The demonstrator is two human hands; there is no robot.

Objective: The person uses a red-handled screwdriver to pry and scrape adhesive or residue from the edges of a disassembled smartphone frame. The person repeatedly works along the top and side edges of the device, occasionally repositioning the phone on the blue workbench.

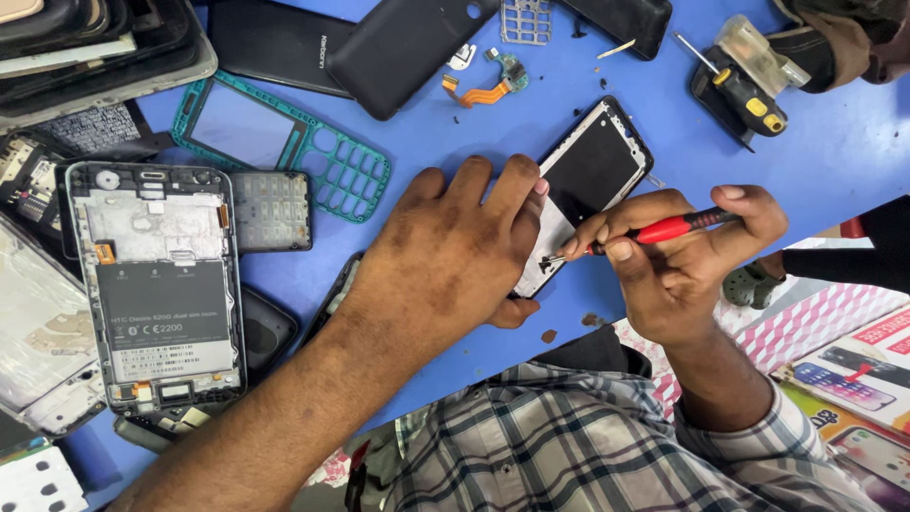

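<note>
My left hand point(455, 251) lies flat, palm down, fingers spread, pressing on the lower end of a phone frame point(592, 185) with a black middle and pale rim. The frame rests on the blue tabletop point(834, 152), angled toward 1 o'clock from my hand. My right hand point(678, 261) is pinched shut around a red-handled screwdriver point(664, 229); thumb and forefinger grip the shaft, and the tip meets the frame's lower edge just beside my left fingertips.

At 9 o'clock: an opened phone back point(161, 284), grey chassis with a white label, lying flat. Touching its upper right, a dark keypad panel point(272, 210). At 10 o'clock, a teal keypad bezel point(280, 142) with a clear window. At 12 o'clock, a black back cover point(403, 52), and beside it a small orange ribbon cable point(483, 90). At 2 o'clock, well apart from my hands, a second screwdriver with yellow and black handle point(749, 95) rests on a dark pad. Stacked phone shells point(95, 43) at 11 o'clock, corner of the tabletop.
</note>
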